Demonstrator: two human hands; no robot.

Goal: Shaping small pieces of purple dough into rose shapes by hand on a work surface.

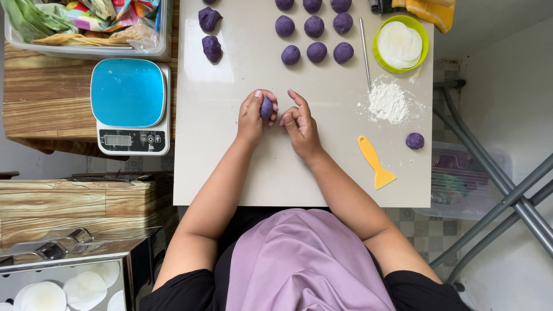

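Your counter (230, 173) carries rows of purple dough balls (314, 27). You're shaping one purple dough piece (266, 107) above its middle: your left hand (252, 115) curls its grip around it, your right hand (299, 124) half open beside. Next calls for even rolling, I judge.

A home kitchen used for pastry work. Purple dough balls (313, 26), a flour heap (388, 102), a yellow scraper (375, 162) and a digital kitchen scale (131, 106) surround the hands on a small tiled-floor worktable (242, 173).
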